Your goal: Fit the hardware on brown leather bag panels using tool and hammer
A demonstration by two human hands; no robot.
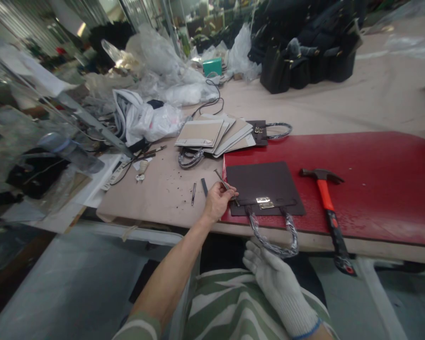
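My bare left hand point(217, 202) pinches a thin metal rod point(221, 179), which slants down to the left end of a strap on a dark brown bag panel point(262, 182). Two gold-coloured metal plates point(264, 202) sit in the middle of that strap. From the panel's near edge a plastic-wrapped handle point(272, 245) hangs over the table edge. Just below the handle is my right hand point(271, 267), in a white knitted glove, fingers stretched out and nothing in it. A claw hammer point(327, 203) with a red and black handle lies to the right of the panel.
A red mat point(368, 184) lies under the panel and hammer. Behind are stacked bag panels point(201, 131) with wrapped handles. A small metal tool point(193, 193) and a dark strip point(204, 187) lie to the left. Black bags point(308, 66) and plastic wrapping point(156, 61) stand farther back.
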